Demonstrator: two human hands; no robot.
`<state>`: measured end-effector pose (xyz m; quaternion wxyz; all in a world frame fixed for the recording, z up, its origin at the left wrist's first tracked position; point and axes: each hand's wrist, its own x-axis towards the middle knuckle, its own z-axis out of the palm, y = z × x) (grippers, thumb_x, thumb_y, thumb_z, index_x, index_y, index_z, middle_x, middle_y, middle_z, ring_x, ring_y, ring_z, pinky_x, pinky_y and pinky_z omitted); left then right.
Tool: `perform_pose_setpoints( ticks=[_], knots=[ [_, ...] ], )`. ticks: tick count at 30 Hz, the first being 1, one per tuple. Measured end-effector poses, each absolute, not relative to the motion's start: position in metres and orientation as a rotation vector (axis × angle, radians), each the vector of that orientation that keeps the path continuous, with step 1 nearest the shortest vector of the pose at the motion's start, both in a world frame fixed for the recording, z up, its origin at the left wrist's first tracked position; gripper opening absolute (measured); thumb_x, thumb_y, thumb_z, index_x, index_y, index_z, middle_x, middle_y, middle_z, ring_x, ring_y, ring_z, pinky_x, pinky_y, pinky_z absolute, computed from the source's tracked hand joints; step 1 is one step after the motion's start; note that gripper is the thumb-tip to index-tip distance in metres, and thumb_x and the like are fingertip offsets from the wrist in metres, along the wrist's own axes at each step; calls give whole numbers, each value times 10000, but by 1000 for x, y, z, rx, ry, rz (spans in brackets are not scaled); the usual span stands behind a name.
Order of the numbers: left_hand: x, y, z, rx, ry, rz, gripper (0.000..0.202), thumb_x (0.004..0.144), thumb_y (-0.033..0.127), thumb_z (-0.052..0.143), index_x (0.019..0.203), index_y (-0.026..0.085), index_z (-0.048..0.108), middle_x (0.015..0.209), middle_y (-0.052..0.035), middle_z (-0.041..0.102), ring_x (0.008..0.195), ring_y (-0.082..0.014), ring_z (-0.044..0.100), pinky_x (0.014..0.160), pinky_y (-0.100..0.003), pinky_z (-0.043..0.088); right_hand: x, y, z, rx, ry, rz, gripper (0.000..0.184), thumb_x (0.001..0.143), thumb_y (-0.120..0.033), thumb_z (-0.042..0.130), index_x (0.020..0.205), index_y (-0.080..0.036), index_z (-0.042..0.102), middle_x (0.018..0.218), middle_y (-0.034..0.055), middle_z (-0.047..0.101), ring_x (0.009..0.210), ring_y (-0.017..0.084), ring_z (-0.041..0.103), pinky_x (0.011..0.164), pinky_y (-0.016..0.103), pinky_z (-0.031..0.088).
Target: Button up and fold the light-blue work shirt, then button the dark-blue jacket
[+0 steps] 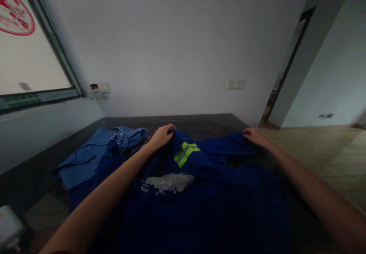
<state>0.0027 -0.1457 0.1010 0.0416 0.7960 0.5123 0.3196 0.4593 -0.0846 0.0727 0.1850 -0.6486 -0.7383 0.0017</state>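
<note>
A dark blue work jacket [211, 166] with a yellow-green and grey reflective band [185, 153] lies spread over a dark table. My left hand [162, 135] pinches its cloth near the upper left. Farther right, my right hand [255, 136] is closed on another edge of the same jacket, so cloth stretches between the two hands. Nearer to me, a crumpled whitish piece with loose strings [171, 182] rests on the blue cloth; its kind is unclear. The fingertips of both hands are partly hidden by the fabric.
Light blue garments [91, 151] lie at the left on the dark table [200, 122], which meets a white wall. Wall sockets [236, 84] sit behind it, more of them by the window frame [54, 48]. Tiled floor [314, 143] and a doorway are at the right.
</note>
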Motion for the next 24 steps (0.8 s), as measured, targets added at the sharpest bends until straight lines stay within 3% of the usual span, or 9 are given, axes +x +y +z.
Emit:
perform_pose_setpoints(
  ticks=[4, 8, 10, 12, 14, 15, 18, 21, 24],
  knots=[
    [23, -146, 99, 2523, 1432, 863, 243, 773, 142, 505, 970, 171, 642, 977, -61, 684, 932, -208, 629, 864, -324, 489, 365, -113, 88, -1280, -2334, 410, 480, 797, -428, 597, 1194, -158, 575, 1158, 129, 633, 1054, 250, 598, 922, 381, 456],
    [49, -157, 106, 2483, 1110, 925, 395, 778, 68, 432, 1129, 168, 581, 1090, -57, 669, 1035, -181, 606, 937, -322, 465, 276, -141, 89, -897, -2293, 712, 816, 736, -410, 691, 1424, -212, 298, 1351, 141, 498, 1175, 239, 529, 928, 384, 460],
    [49, -161, 110, 2397, 980, 959, 527, 781, 46, 395, 1286, 179, 461, 1156, -63, 651, 1038, -162, 616, 938, -325, 472, 250, -144, 82, -831, -2238, 702, 734, 750, -328, 687, 1394, -217, 352, 1308, 119, 538, 1148, 227, 543, 931, 382, 453],
    [34, -164, 110, 2317, 1014, 949, 581, 800, 74, 390, 1368, 187, 359, 1225, -90, 616, 950, -157, 658, 889, -337, 505, 239, -141, 72, -901, -2203, 645, 537, 775, -232, 640, 1290, -188, 494, 1161, 102, 630, 1039, 222, 596, 897, 385, 465],
    [6, -167, 108, 2303, 1222, 876, 534, 833, 165, 419, 1364, 174, 370, 1284, -127, 570, 905, -179, 677, 871, -364, 515, 240, -133, 63, -1007, -2187, 610, 385, 772, -161, 597, 1157, -148, 603, 1000, 92, 681, 912, 217, 633, 847, 379, 482],
    [-11, -170, 106, 2334, 1359, 795, 505, 839, 225, 452, 1339, 163, 411, 1303, -137, 556, 974, -208, 660, 910, -383, 493, 244, -129, 59, -1042, -2178, 611, 346, 762, -139, 588, 1105, -134, 631, 944, 88, 691, 866, 214, 642, 829, 373, 489],
    [-59, -189, 100, 2362, 1684, 395, 596, 820, 442, 529, 1328, 138, 455, 1342, -163, 524, 1199, -302, 529, 1020, -435, 392, 264, -119, 53, -1077, -2112, 646, 320, 721, -104, 583, 1030, -134, 660, 873, 70, 700, 814, 206, 654, 818, 360, 499],
    [-90, -221, 101, 2229, 1689, 109, 679, 799, 554, 531, 1364, 188, 437, 1306, -124, 568, 1145, -290, 576, 980, -394, 429, 289, -114, 57, -1079, -2013, 660, 289, 689, -88, 566, 951, -153, 671, 852, 50, 703, 813, 200, 657, 830, 357, 501],
    [-103, -250, 104, 2199, 1532, 37, 700, 754, 541, 602, 1369, 250, 437, 1306, -65, 577, 1111, -253, 602, 948, -329, 456, 315, -119, 73, -1075, -1915, 685, 233, 697, -122, 557, 900, -161, 664, 820, 35, 696, 787, 184, 654, 781, 330, 522]
  ],
)
